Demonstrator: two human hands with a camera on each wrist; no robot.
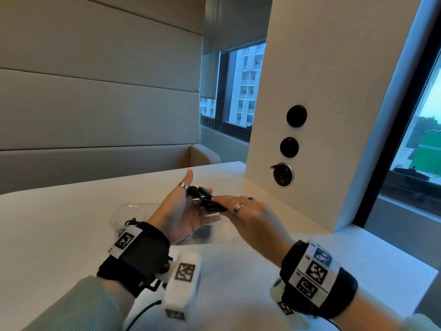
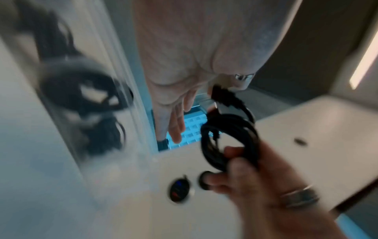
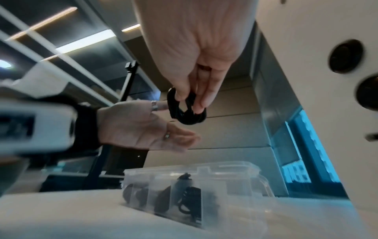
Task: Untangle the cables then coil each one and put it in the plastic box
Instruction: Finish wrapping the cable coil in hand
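Note:
Above the clear plastic box [image 1: 136, 210], my right hand [image 1: 248, 213] pinches a small coil of black cable [image 1: 205, 198] between its fingertips. The coil hangs as a tight loop [image 3: 184, 118] from that hand [image 3: 196, 48]. My left hand [image 1: 181, 209] is beside the coil with palm open, thumb up and fingers straight. Its ringed finger touches the cable's end [image 2: 220, 95]. The box [image 3: 204, 168] stands on the white table, lid off, with several coiled black cables inside. The left wrist view shows it blurred [image 2: 81, 97] at the left.
A white column rises at the right of the table [image 1: 59, 235], carrying round black sockets [image 1: 296, 115] and a power outlet [image 1: 282, 175]. Behind the table is a padded bench wall. Windows lie to the right. A thin cable from the wrist camera trails near my left forearm [image 1: 143, 311].

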